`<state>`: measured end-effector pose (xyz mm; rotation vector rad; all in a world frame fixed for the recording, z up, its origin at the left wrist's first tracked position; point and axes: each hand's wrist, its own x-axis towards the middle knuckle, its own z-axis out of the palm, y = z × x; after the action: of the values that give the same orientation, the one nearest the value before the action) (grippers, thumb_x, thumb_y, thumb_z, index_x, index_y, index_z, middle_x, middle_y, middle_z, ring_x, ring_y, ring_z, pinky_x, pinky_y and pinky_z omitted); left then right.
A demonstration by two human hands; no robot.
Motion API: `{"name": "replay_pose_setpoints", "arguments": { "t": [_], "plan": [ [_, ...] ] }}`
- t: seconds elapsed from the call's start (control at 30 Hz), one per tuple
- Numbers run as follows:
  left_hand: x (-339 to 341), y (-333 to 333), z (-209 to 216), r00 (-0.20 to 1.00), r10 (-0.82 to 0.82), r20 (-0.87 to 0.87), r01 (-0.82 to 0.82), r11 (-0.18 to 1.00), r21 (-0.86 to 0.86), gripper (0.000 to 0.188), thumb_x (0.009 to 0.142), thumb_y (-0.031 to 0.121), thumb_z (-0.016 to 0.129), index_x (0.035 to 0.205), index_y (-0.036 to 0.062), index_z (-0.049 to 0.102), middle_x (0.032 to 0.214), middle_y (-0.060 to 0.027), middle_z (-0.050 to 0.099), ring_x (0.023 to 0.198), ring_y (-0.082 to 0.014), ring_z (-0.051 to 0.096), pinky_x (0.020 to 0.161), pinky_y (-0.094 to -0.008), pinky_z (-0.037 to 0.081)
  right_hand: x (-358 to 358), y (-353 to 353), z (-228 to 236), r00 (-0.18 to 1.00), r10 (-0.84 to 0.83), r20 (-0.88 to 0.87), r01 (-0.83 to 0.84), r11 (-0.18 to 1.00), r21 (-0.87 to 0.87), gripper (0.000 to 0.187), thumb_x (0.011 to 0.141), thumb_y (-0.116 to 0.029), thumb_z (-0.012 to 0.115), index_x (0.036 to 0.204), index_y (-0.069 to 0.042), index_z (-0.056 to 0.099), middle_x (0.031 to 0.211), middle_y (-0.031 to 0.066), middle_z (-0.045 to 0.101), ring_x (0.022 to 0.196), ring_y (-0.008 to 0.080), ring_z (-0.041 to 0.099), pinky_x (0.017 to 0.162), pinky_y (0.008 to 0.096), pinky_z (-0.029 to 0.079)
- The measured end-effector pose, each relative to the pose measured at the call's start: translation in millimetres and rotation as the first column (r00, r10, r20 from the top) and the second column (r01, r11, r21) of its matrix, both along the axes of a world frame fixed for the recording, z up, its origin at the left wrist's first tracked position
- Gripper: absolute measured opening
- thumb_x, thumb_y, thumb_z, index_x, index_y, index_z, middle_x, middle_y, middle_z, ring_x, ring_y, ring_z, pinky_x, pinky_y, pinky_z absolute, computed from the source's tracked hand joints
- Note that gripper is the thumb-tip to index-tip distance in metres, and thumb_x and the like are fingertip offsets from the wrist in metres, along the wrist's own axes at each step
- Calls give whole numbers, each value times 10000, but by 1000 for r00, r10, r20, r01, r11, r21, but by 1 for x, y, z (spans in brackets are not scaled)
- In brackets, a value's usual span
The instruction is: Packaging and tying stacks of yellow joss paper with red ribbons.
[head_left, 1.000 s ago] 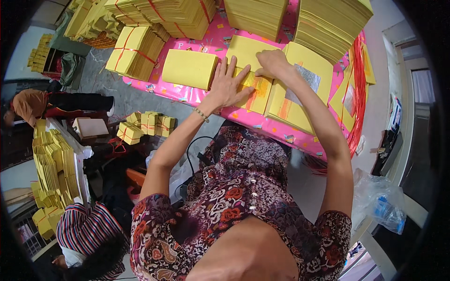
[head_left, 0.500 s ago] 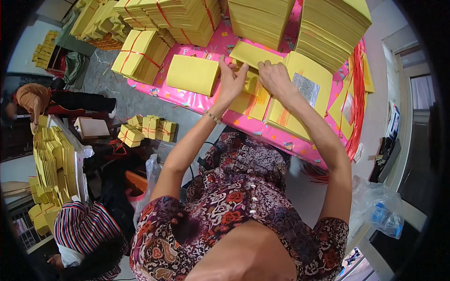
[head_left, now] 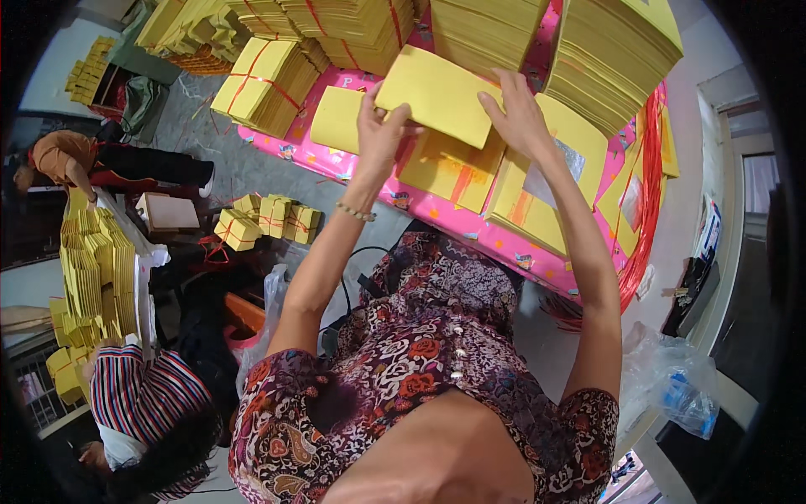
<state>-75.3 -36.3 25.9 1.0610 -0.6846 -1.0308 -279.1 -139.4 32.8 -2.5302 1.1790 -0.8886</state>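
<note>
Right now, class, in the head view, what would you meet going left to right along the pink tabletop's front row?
Red-tied yellow bundle → low yellow paper pile → left hand → yellow paper between the hands → right hand → red strands.

My left forearm (head_left: 323, 262) and right forearm (head_left: 583, 223) reach forward, leaning inward from bent elbows. My left grip (head_left: 379, 141) has its fingers curled opposite the thumb; my right grip (head_left: 522, 124) holds thumb and fingers apart. My thumbs face each other.
</note>
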Motion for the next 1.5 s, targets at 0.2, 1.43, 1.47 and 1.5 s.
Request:
{"name": "replay_pose_setpoints", "arguments": {
  "t": [0.2, 1.43, 1.47, 1.5],
  "plan": [
    [51, 40, -1, 994, 97, 51, -100, 994, 42, 517, 861, 33, 597, 1322, -8, 367, 924, -76, 616, 748, -123, 632, 611, -262, 568, 56, -1, -23, 902, 14, 431, -305, 728, 614, 396, 879, -249, 597, 1185, -11, 517, 976, 136, 629, 746, 169, 634, 638, 303, 518],
    [116, 48, -63, 88, 108, 990, -428, 902, -60, 575, 739, 333, 717, 1197, 25, 553, 1084, -226, 514, 1035, -376, 433, 920, -461, 349, 64, 20, -11, 956, 286, -60, -245, 897, 368, 221, 834, -220, 617, 916, -15, 597, 828, 158, 611, 805, 298, 625, 709, 376, 485],
    [114, 49, -61, 90, 106, 990, -426, 903, -58, 575, 739, 333, 717, 1197, 25, 553, 1084, -226, 514, 1035, -376, 433, 920, -461, 349, 55, 26, -3, 942, 298, -158, -197, 867, 458, 236, 809, -258, 642, 861, -34, 589, 801, 140, 621, 794, 295, 622, 687, 384, 480],
    [110, 48, -54, 66, 144, 987, -412, 905, -104, 542, 756, 319, 705, 1203, 52, 553, 1069, -205, 535, 1021, -356, 450, 911, -449, 356, 45, 33, 4, 943, 291, -161, -190, 869, 457, 236, 809, -258, 642, 861, -34, 589, 801, 140, 621, 794, 295, 622, 687, 384, 480]
  ]
}}
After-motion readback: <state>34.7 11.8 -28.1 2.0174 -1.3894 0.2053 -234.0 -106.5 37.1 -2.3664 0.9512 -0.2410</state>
